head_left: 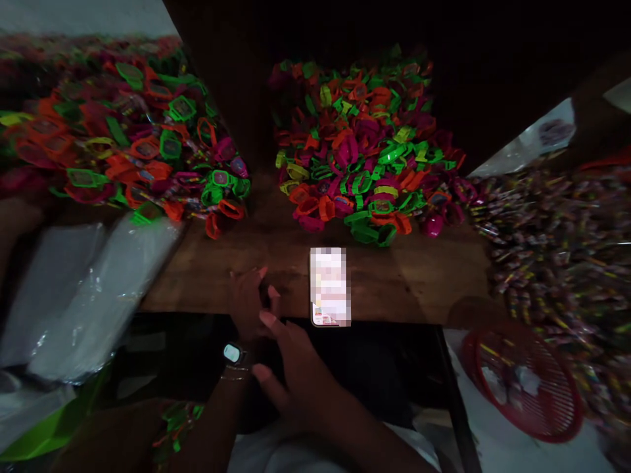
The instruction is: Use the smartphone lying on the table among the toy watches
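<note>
My left hand (248,299) rests on the near edge of the wooden table (394,276), fingers loosely together, with a wristwatch (232,353) on the wrist. Over it lies my right hand (290,364), its fingers spread and touching the left hand. Neither holds anything that I can see. A phone (330,287) with a lit screen lies flat on the table just right of my hands. Behind it is a heap of bright toy watches (367,151) in green, orange and pink, and a second heap (128,138) is at the left.
Clear plastic bags (83,295) lie in a stack at the left edge. A red mesh basket (527,381) sits low on the right, below a large pile of small wrapped items (557,256). The scene is dim.
</note>
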Tool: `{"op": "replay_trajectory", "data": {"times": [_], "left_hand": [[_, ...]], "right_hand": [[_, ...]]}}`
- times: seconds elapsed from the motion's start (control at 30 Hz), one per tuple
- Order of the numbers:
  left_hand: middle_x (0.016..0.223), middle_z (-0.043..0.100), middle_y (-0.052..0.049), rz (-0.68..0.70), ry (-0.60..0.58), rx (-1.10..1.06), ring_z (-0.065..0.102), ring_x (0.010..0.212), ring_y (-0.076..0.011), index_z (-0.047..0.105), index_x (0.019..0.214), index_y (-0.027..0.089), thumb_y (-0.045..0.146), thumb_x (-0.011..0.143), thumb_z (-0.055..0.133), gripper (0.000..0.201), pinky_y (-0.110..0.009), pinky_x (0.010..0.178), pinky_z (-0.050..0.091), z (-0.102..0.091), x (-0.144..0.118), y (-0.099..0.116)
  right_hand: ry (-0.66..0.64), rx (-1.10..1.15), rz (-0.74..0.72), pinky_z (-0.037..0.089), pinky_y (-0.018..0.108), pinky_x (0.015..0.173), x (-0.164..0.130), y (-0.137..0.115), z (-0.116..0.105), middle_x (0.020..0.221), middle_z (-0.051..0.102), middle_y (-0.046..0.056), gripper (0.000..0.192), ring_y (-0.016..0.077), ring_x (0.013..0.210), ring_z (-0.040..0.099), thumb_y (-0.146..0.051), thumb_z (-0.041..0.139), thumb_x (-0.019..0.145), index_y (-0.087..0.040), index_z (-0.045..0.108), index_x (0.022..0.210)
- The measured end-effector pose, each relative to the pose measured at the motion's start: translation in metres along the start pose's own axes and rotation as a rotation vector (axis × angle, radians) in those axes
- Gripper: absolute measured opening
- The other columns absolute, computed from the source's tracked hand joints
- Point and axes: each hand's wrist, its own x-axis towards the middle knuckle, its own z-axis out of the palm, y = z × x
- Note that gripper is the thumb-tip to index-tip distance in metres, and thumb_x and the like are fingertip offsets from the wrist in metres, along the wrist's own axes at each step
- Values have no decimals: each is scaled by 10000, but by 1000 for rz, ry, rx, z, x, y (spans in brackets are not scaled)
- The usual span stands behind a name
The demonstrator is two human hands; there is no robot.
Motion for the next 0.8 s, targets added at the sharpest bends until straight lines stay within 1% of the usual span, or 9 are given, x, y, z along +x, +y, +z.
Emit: {"op": "replay_trajectory", "data": {"times": [0.1, 0.2, 0.33, 0.4, 0.47, 0.57, 0.6, 0.73, 0.8], "left_hand": [[1050, 697, -97, 2, 22, -3, 648, 1026, -260, 544, 1244, 186, 172, 817, 567, 428, -550, 1074, 399, -2, 3, 2], [1044, 696, -77, 7, 14, 12, 653, 1012, -246, 556, 1221, 221, 162, 822, 573, 403, -526, 1076, 417, -4, 6, 4], [1041, 690, -79, 9, 15, 17, 652, 1002, -252, 547, 1226, 248, 186, 828, 545, 403, -539, 1036, 458, -4, 7, 4], [1032, 688, -84, 5, 22, 16, 651, 992, -251, 547, 1225, 252, 196, 824, 545, 405, -530, 1003, 483, -3, 6, 3], [1041, 683, -83, -6, 19, 8, 649, 1003, -247, 540, 1237, 252, 196, 825, 551, 416, -521, 1005, 482, -3, 6, 3], [1065, 680, -83, -31, 3, -13, 642, 1037, -246, 543, 1250, 244, 187, 835, 555, 419, -531, 1064, 425, -4, 5, 3], [1068, 679, -86, -37, -4, -20, 639, 1043, -248, 546, 1252, 238, 181, 836, 556, 421, -532, 1074, 412, -4, 5, 4], [1036, 676, -95, 24, 7, -3, 641, 996, -267, 552, 1241, 192, 181, 812, 562, 429, -556, 1038, 433, -4, 6, 4], [1043, 673, -92, 24, 7, 11, 639, 996, -271, 551, 1235, 184, 193, 817, 559, 418, -563, 1035, 436, -4, 6, 3]], "right_hand": [[94, -35, -17, 446, 537, 1031, 1, -2, -1, 1333, 590, 149, 635, 277, 1215, 563, -207, 537, 864, -209, 297, 1452], [157, -55, -2, 450, 523, 1032, 0, -3, 1, 1379, 552, 145, 589, 282, 1269, 522, -190, 523, 853, -222, 347, 1414], [54, 2, 25, 534, 436, 939, -2, -3, 6, 1284, 614, 129, 563, 246, 1123, 616, -200, 523, 863, -216, 360, 1401], [20, 18, 52, 551, 420, 911, -2, -4, 7, 1258, 623, 135, 573, 242, 1100, 630, -202, 522, 866, -205, 347, 1411], [53, 13, 57, 546, 437, 922, 0, -4, 6, 1261, 617, 146, 576, 251, 1120, 622, -191, 513, 864, -193, 341, 1414], [128, -36, 7, 489, 504, 1004, 2, -6, 2, 1355, 559, 166, 560, 283, 1248, 544, -163, 495, 857, -190, 353, 1398], [136, -44, -2, 485, 510, 1007, 1, -7, 1, 1359, 558, 163, 550, 285, 1255, 538, -160, 491, 858, -197, 360, 1390], [62, 3, 24, 540, 438, 932, -2, -7, 1, 1252, 629, 127, 538, 249, 1120, 619, -176, 487, 872, -214, 360, 1394], [58, 20, 17, 524, 431, 965, -2, -6, 2, 1276, 615, 130, 558, 247, 1169, 595, -169, 490, 865, -208, 349, 1403]]}}
